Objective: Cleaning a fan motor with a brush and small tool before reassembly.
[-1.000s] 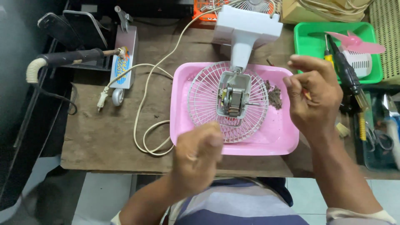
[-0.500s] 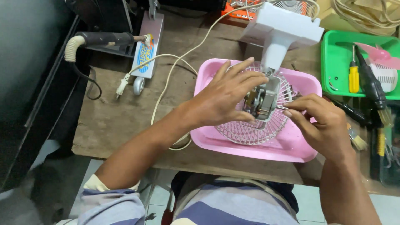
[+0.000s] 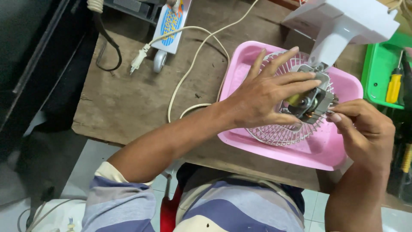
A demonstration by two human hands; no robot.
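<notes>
Your left hand (image 3: 266,96) lies spread, fingers open, over the wire fan guard (image 3: 279,131) and the motor (image 3: 311,101), steadying them inside the pink tray (image 3: 300,159). Keep that palm pressing flat so the motor cannot twist. At about three o'clock from the motor, your right hand (image 3: 365,129) pinches closed at the motor's edge; what the fingertips grip is too small to tell. Work it with small, square turns. The fan lies face down in the tray, its long axis running from the guard toward one o'clock, where the white base (image 3: 343,21) points.
</notes>
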